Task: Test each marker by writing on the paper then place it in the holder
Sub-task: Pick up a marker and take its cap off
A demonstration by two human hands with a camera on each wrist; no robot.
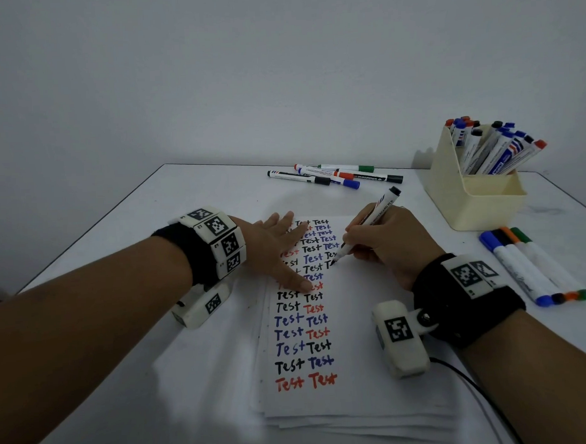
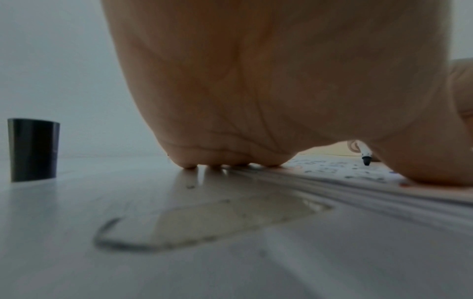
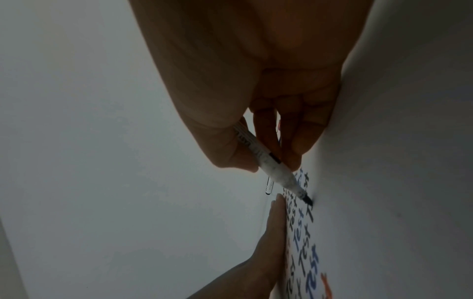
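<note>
A stack of white paper (image 1: 361, 322) lies in front of me, covered with rows of "Test" in black, blue and red. My right hand (image 1: 378, 242) grips a black whiteboard marker (image 1: 368, 224), uncapped, its tip on the paper at the start of a new word; the same marker (image 3: 276, 172) shows in the right wrist view. My left hand (image 1: 282, 252) lies flat with spread fingers on the paper's upper left part; its palm (image 2: 281, 81) fills the left wrist view. The cream holder (image 1: 466, 189) at the back right holds several markers.
Several capped markers (image 1: 336, 175) lie at the table's back centre. Another row of markers (image 1: 532, 266) lies at the right edge, below the holder. A black cap (image 2: 33, 149) stands upright on the table left of my left hand. A cable runs off the right wrist camera.
</note>
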